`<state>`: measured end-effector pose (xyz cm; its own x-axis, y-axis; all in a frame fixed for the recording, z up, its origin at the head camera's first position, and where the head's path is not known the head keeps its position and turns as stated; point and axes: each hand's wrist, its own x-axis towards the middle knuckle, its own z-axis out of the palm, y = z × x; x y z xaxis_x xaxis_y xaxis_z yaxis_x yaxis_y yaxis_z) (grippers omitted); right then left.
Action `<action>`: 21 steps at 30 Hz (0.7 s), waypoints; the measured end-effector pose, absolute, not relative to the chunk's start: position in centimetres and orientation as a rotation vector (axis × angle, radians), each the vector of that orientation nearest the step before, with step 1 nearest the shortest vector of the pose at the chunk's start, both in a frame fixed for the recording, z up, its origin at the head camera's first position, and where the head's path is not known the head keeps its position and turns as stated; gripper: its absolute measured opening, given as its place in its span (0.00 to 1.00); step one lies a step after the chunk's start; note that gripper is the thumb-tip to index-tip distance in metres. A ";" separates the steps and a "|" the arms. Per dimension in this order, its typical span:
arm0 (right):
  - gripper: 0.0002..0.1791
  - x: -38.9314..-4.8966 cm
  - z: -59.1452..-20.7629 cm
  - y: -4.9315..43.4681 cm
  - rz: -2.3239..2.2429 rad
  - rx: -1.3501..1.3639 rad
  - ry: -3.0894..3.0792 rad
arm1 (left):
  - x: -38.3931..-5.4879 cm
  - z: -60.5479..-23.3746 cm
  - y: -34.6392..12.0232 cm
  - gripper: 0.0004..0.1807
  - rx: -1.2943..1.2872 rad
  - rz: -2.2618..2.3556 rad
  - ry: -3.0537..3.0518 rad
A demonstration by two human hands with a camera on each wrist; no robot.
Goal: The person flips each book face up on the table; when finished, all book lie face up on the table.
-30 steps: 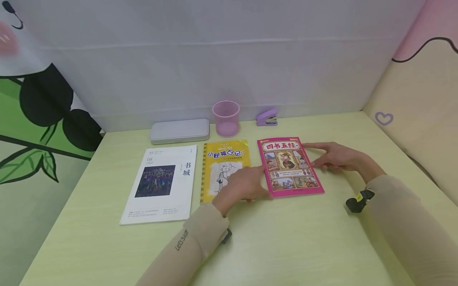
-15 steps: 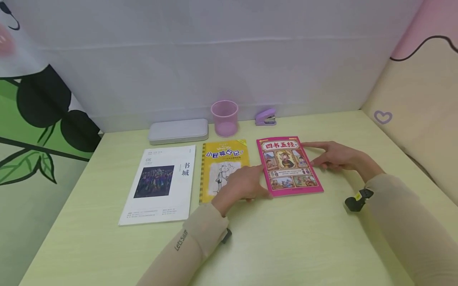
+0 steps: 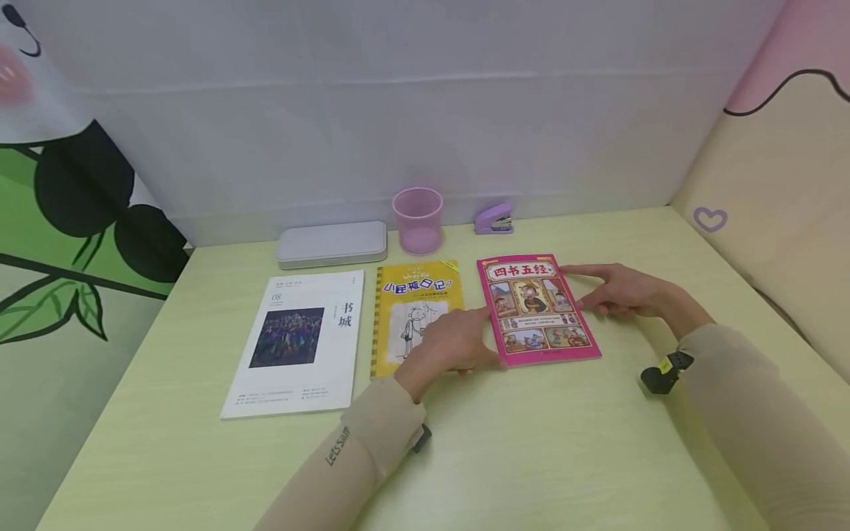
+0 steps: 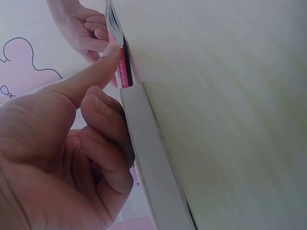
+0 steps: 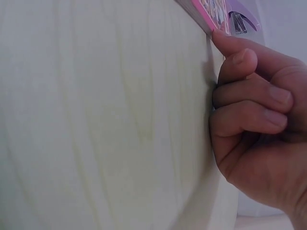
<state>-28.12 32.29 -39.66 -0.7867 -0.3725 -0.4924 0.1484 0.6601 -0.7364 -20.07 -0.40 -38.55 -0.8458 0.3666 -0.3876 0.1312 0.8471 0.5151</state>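
A pink comic-style book (image 3: 536, 310) lies flat on the pale table, between both hands in the head view. My left hand (image 3: 457, 341) touches its left edge and lower left corner, thumb extended; the left wrist view shows the thumb (image 4: 98, 72) at the book's edge, other fingers bent. That hand lies over the lower right part of a yellow book (image 3: 392, 324), hiding it. At the pink book's right edge is my right hand (image 3: 624, 289), its index finger (image 5: 240, 45) reaching the cover's edge while the other fingers are curled in the right wrist view.
A white magazine (image 3: 299, 383) lies left of the yellow book. Along the back stand a grey-white flat case (image 3: 332, 245), a pink translucent cup (image 3: 418, 221) and a purple stapler (image 3: 494, 219). A white cloth wall (image 3: 398, 133) rises behind the table (image 3: 518, 450).
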 end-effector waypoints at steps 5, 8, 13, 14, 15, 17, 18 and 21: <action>0.47 -28.0 -39.8 32.2 -1.095 -0.156 2.225 | -20.1 -38.7 -0.5 0.53 0.337 0.669 2.526; 0.47 -28.1 -39.9 32.2 -1.094 -0.161 2.229 | -20.2 -38.8 -0.6 0.54 0.317 0.678 2.521; 0.46 -28.0 -39.9 32.2 -1.120 -0.161 2.228 | -20.0 -38.7 -0.8 0.55 0.310 0.713 2.514; 0.45 -27.9 -39.9 32.2 -1.126 -0.156 2.234 | -19.9 -38.6 -1.0 0.54 0.313 0.714 2.524; 0.44 -27.8 -39.9 32.2 -1.134 -0.147 2.244 | -19.9 -38.5 -1.2 0.53 0.318 0.711 2.542; 0.42 -27.7 -39.7 32.2 -1.149 -0.135 2.291 | -19.8 -38.0 -1.7 0.50 0.318 0.713 2.584; 0.40 -27.5 -39.6 32.1 -1.160 -0.126 2.325 | -19.7 -37.7 -2.1 0.48 0.309 0.719 2.609; 0.36 -27.1 -38.6 31.6 -1.207 -0.092 2.464 | -19.9 -36.5 -3.7 0.43 0.302 0.734 2.709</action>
